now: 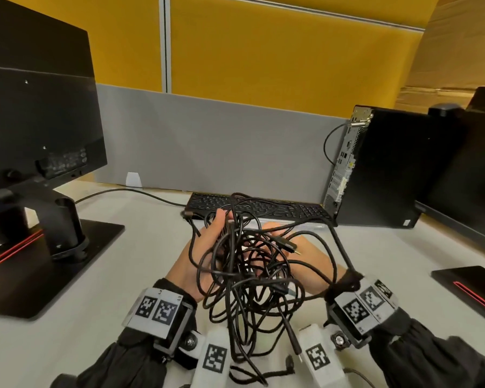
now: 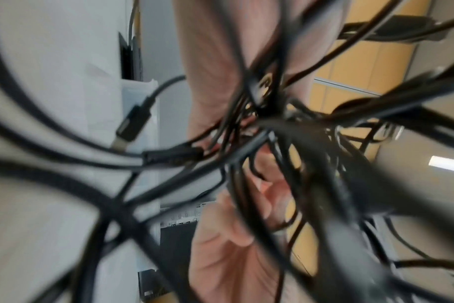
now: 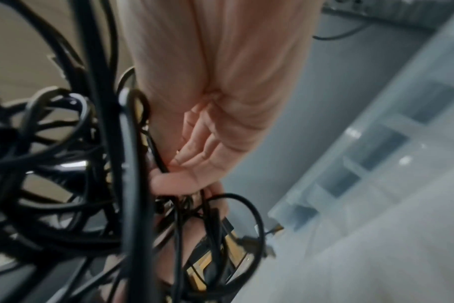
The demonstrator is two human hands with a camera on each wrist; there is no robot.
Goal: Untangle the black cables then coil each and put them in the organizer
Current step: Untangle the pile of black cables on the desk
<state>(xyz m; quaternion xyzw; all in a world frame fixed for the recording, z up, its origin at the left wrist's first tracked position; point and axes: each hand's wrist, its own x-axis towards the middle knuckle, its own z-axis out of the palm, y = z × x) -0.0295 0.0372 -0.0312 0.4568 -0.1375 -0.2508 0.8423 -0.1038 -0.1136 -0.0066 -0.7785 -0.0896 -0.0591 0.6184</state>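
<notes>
A tangle of several black cables [image 1: 249, 289] hangs between both hands above the pale desk, its lower loops trailing toward the desk's front edge. My left hand [image 1: 224, 233] grips strands at the upper left of the bundle, fingers curled round them [image 2: 262, 184]. The right hand [image 1: 275, 233] holds the upper right side; its fingers pinch thin strands [image 3: 189, 176]. One plug [image 1: 287, 246] sticks out over the right hand, another [image 2: 130, 125] dangles loose. The clear divided organizer [image 3: 376, 147] lies on the desk just beyond the hands, in front of the keyboard [image 1: 311, 226].
A black monitor on a stand [image 1: 39, 121] fills the left side. A black keyboard [image 1: 263, 208] lies against the grey partition, and a desktop computer [image 1: 375, 169] stands at the right. A second monitor base [image 1: 473, 284] sits at the far right.
</notes>
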